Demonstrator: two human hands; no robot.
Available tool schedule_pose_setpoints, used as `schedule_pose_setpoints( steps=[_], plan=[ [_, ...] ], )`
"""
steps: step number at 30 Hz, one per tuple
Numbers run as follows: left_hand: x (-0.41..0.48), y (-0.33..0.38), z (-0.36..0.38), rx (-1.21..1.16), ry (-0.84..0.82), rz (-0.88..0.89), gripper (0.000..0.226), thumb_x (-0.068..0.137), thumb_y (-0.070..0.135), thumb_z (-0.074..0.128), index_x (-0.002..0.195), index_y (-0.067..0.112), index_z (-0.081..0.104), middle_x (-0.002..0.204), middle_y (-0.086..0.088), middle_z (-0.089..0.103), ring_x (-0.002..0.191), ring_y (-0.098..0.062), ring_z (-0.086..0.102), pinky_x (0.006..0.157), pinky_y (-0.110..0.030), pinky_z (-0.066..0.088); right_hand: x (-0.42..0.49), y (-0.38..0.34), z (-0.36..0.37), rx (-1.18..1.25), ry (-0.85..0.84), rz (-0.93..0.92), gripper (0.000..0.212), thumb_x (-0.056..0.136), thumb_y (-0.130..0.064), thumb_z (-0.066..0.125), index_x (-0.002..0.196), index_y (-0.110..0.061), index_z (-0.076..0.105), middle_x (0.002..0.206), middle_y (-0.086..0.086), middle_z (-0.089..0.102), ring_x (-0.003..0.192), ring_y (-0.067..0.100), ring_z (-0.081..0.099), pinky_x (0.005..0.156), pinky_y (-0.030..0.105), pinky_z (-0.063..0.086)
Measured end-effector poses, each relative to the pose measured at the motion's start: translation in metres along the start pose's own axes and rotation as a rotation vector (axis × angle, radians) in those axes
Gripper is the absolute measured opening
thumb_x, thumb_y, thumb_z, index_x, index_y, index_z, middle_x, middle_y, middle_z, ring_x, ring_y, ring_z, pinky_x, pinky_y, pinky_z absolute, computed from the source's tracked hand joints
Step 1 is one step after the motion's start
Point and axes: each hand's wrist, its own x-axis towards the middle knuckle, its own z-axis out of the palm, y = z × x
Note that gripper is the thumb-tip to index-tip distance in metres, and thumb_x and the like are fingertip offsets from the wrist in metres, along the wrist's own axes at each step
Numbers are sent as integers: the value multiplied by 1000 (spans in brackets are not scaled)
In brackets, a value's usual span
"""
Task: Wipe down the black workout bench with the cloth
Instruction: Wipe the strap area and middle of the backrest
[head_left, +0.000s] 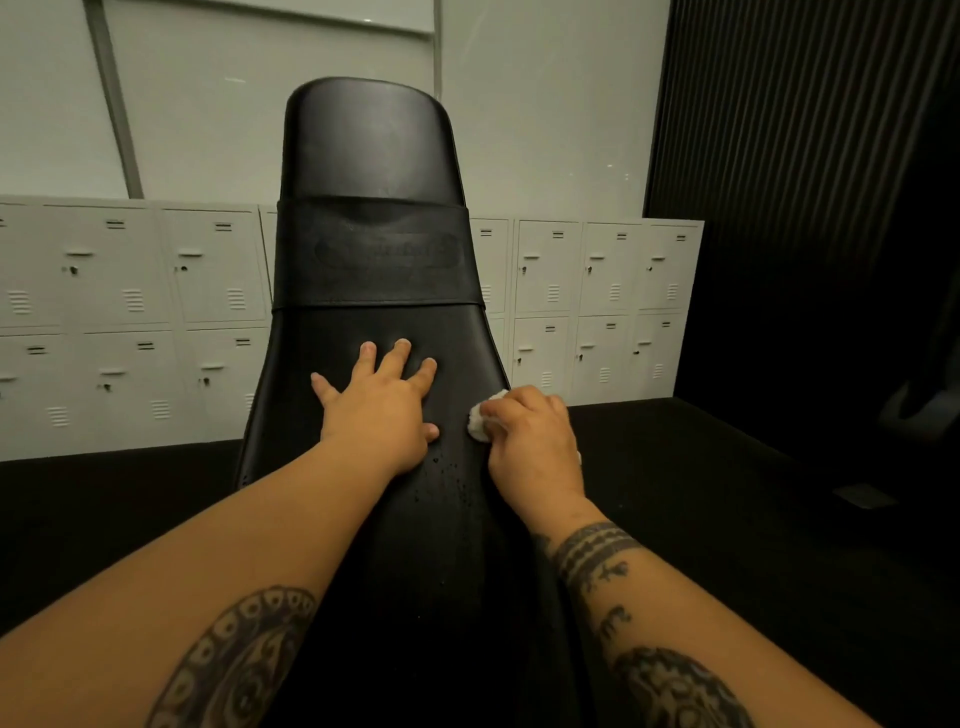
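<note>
I see the left hand (378, 410) flat, fingers spread, pressing on the black bench (371, 156). Just beside it, the right hand (532, 441) curls around the white cloth (480, 422), which touches the bench near its right edge.

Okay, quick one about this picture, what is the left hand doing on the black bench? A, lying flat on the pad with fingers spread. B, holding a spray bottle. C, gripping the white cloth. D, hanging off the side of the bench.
A: the left hand lies flat with fingers spread on the black bench, while the right hand holds the white cloth.
</note>
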Motion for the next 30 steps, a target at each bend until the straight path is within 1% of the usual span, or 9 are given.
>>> schedule_pose_setpoints(
  steps=[5,8,11,15,17,20,23,26,30],
  plan=[
    [-1,0,-3,-30,-15,-3,85,95,54,60,160,43,7,170,5,-7,156,-30,-9,114,-77,10,-48,15,-14,-42,-105,-133,25,88,-13,66,108,-27,72,109,-9,58,99,16,45,84,29,47],
    [-5,-3,-8,-91,-15,-22,75,99,50,55,160,42,13,171,6,-3,156,-27,-8,112,-80,1,-52,22,-14,52,-64,66,23,90,-16,65,109,-27,72,112,-9,56,101,14,47,88,28,47],
    [-19,-23,-4,-190,102,-73,68,101,46,52,159,43,17,171,7,4,157,-25,-3,112,-79,-1,-40,10,-3,204,36,298,21,94,-21,62,112,-28,71,113,-9,55,104,14,49,92,30,47],
    [-35,-73,10,-446,390,-265,54,100,46,54,151,33,44,164,-2,30,152,-30,22,114,-73,16,-70,12,-1,133,12,135,22,92,-18,65,110,-28,72,111,-12,55,99,12,44,85,25,45],
    [-40,-93,19,-656,494,-369,56,98,51,52,147,24,51,155,-9,44,143,-33,38,116,-61,30,-77,21,-5,126,-27,111,23,91,-18,66,111,-28,73,109,-14,55,99,12,45,84,22,42],
    [-49,-94,32,-1034,375,-585,69,97,63,50,151,21,43,148,-10,51,134,-33,49,106,-46,40,-66,16,-2,180,19,231,20,93,-20,64,111,-27,72,110,-14,54,102,11,45,88,24,43],
    [-57,-84,46,-869,263,-576,72,92,72,48,141,20,45,131,-12,60,116,-40,58,88,-49,47,-75,8,4,145,41,152,23,91,-16,64,110,-26,72,110,-12,57,99,12,43,88,27,45],
    [-55,-82,52,-751,309,-574,78,88,77,48,139,18,44,129,-15,60,114,-45,59,86,-55,49,-93,20,4,103,21,-31,24,87,-14,68,108,-25,72,107,-9,59,97,15,45,83,27,46],
    [-57,-80,56,-705,348,-575,82,85,81,45,137,18,43,128,-16,58,113,-46,59,89,-60,51,-64,11,6,149,87,208,22,93,-19,62,113,-26,71,112,-10,55,99,11,41,88,27,45]
  ],
)
